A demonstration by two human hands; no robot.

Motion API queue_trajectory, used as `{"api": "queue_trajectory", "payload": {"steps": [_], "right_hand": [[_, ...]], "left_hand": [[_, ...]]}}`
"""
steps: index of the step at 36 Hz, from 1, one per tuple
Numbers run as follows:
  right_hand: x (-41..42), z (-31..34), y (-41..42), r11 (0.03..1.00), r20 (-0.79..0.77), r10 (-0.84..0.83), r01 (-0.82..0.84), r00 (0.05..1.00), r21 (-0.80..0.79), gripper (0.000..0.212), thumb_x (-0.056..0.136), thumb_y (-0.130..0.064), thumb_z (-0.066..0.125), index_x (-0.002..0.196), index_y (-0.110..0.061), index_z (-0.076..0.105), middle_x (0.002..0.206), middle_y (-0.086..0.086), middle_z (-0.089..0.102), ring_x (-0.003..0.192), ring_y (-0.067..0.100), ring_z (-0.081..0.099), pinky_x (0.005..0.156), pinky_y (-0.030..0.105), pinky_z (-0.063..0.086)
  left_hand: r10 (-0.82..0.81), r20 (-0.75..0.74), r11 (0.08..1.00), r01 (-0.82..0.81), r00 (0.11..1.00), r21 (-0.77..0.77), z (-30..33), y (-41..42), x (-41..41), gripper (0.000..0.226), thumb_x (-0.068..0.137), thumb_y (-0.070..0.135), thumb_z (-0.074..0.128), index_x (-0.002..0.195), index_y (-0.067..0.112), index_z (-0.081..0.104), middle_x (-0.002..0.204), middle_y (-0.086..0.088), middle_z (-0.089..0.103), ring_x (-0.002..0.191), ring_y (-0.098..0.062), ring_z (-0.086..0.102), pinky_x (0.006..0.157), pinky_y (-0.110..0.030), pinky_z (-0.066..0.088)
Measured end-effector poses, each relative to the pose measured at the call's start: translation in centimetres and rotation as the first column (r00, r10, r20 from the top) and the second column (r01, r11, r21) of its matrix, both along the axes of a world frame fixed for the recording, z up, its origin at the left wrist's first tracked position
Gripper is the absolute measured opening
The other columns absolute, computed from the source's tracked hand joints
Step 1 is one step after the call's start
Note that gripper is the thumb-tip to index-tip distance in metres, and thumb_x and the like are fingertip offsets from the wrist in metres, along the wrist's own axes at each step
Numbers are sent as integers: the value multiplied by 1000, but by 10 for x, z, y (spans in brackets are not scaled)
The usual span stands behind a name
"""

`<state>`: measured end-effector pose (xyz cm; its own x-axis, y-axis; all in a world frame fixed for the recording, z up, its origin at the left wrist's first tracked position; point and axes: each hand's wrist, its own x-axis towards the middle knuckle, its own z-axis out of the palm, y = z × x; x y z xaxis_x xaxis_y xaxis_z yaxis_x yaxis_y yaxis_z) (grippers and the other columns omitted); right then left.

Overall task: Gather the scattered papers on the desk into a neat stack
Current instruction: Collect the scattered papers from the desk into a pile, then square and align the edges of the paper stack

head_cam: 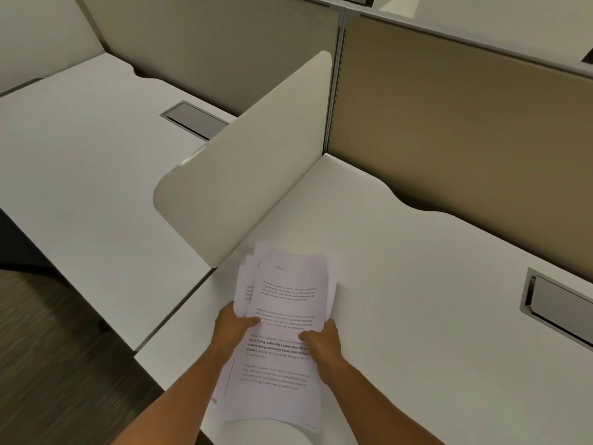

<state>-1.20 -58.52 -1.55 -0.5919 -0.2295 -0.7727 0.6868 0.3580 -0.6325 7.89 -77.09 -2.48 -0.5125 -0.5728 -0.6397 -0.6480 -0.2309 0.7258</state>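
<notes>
We see the papers (282,332), printed sheets in a loose, fanned bundle, at the desk's (417,284) near edge. Left hand (236,326) and right hand (321,340) pinch its sides. A rounded divider panel (244,175) stands just beside the bundle's far-left corner.

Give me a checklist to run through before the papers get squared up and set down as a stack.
1. Both hands on the papers: ok, left hand and right hand grip opposite edges.
2. All sheets gathered: ok, no loose sheets visible on the desk.
3. Edges aligned: not ok, sheets fan out at the far left corner.
4. Room to set down: ok, bare desk to the right.
5. Clear of the divider: ok, papers sit just beside it.
6. Sheets facing the same way: cannot tell.
</notes>
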Motion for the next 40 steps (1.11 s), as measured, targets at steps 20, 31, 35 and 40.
{"api": "queue_trajectory", "payload": {"steps": [20, 31, 35, 40], "right_hand": [[-15, 34, 98, 883, -2, -89, 78, 996, -463, 56, 70, -13, 90, 122, -7, 71, 120, 17, 76, 106, 35, 75, 79, 42, 64], [-26, 93, 202, 918, -363, -192, 36, 912, -394, 48, 70, -18, 89, 115, -16, 75, 112, 9, 80, 100, 32, 77, 79, 44, 65], [-18, 100, 253, 925, -439, -282, 120, 853, -360, 36, 66, -24, 88, 101, -24, 81, 102, 6, 82, 91, 28, 78, 74, 41, 66], [-1, 100, 321, 922, -480, -344, 194, 807, -336, 37, 68, -25, 88, 104, -25, 81, 103, 5, 82, 90, 26, 78, 72, 36, 64]], "left_hand": [[-63, -415, 948, 184, 908, 259, 66, 16, 21, 55, 72, 12, 88, 123, 13, 66, 123, -19, 70, 109, -43, 68, 89, -60, 55], [-238, -465, 959, 283, 853, 29, 113, 118, -18, 54, 64, 22, 90, 114, 19, 70, 109, -6, 76, 97, -30, 74, 78, -48, 63], [-227, -476, 967, 253, 850, -11, 113, 176, -29, 47, 61, 27, 90, 104, 30, 73, 102, 5, 78, 89, -19, 75, 66, -30, 63], [-279, -466, 950, 313, 840, -5, 107, 238, -34, 47, 59, 27, 91, 102, 34, 74, 99, 11, 78, 88, -12, 75, 66, -25, 63]]}}
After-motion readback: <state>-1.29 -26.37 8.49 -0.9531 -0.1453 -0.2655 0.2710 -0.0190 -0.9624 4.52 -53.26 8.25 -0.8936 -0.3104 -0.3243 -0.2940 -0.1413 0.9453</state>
